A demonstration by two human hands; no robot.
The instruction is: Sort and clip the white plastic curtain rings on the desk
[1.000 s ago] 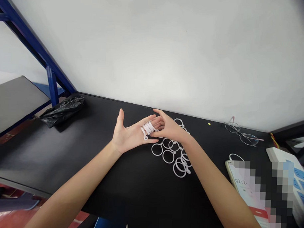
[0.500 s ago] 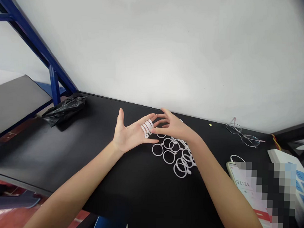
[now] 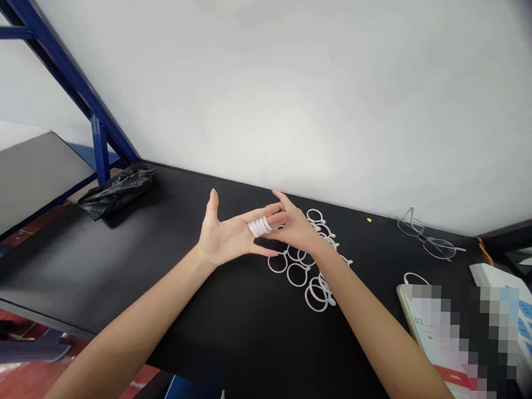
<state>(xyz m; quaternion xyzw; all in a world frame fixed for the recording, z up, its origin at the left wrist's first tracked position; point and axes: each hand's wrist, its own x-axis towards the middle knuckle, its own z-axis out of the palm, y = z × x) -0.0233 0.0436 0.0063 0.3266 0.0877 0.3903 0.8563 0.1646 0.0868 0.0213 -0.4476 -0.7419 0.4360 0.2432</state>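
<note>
My left hand (image 3: pixel 227 239) is held palm up over the black table, its thumb and little finger spread. Several white plastic curtain rings (image 3: pixel 260 226) sit side by side around its middle fingers. My right hand (image 3: pixel 293 224) is closed around the ringed fingers from the right, its thumb at the lower edge of the rings; part of its grip is hidden. Just beyond and below it lies a loose pile of white curtain rings (image 3: pixel 297 274), each with a small eyelet, partly covered by my right hand and forearm.
On the black table (image 3: pixel 169 219), a crumpled black plastic bag (image 3: pixel 118 193) lies at the left. At the right are eyeglasses (image 3: pixel 439 248), a phone (image 3: pixel 438 339) with a white cable, and a white box (image 3: pixel 485 277). A white wall (image 3: pixel 269 95) rises behind; blue metal posts (image 3: pixel 99 150) stand left.
My right hand has moved slightly left and closed in on the left fingers. The rings on them now look squarer together, their eyelets out of sight. More of the far pile shows.
</note>
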